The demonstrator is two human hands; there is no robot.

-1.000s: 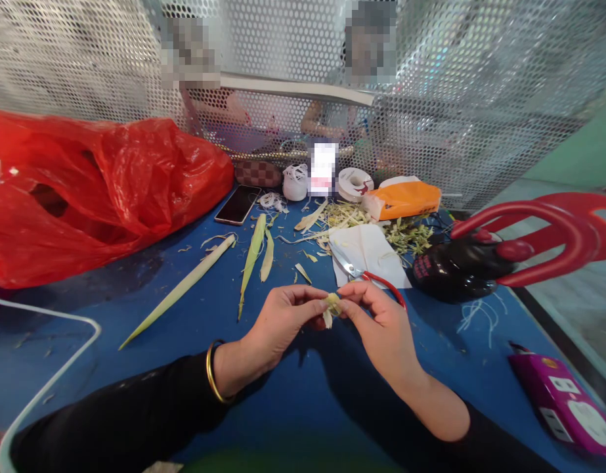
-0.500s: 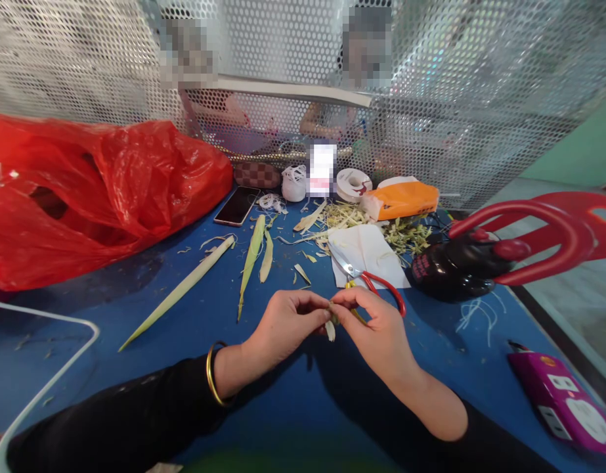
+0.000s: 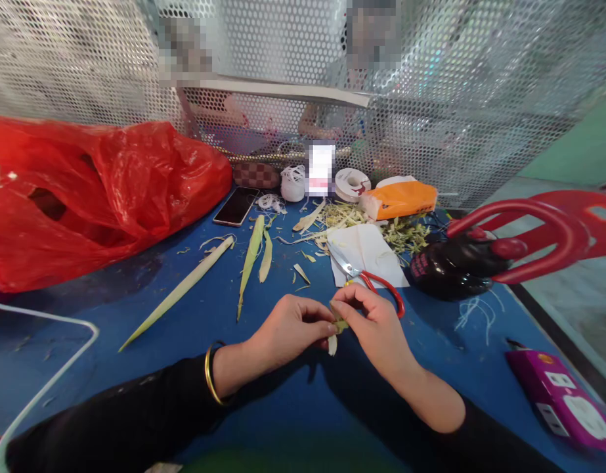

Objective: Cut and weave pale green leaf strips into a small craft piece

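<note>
Between the fingertips of both hands is a small folded piece of pale green husk [image 3: 340, 326], with a whitish end hanging down. My left hand [image 3: 287, 328] pinches its lower left side, thumb against fingers. My right hand [image 3: 374, 328] pinches the upper right side, and its fingers partly hide the piece. Red-handled scissors [image 3: 381, 289] lie just beyond my right hand, blades on a white paper sheet [image 3: 366, 243]. Left of the hands, a long pale husk leaf [image 3: 179, 292] and a shorter green husk leaf [image 3: 252, 256] lie on the blue tabletop [image 3: 273, 427].
A red plastic bag [image 3: 110, 190] fills the left. Along the back are a phone [image 3: 237, 206], a ball of white string [image 3: 293, 184], a white spool [image 3: 352, 184] and an orange tissue pack [image 3: 404, 199]. A black pot-like object [image 3: 450, 269] and a purple box [image 3: 553, 394] stand right.
Both hands have shifted slightly and the husk piece has turned, showing more green between the fingertips. The left thumb has slid lower and right. The things on the table have not moved.
</note>
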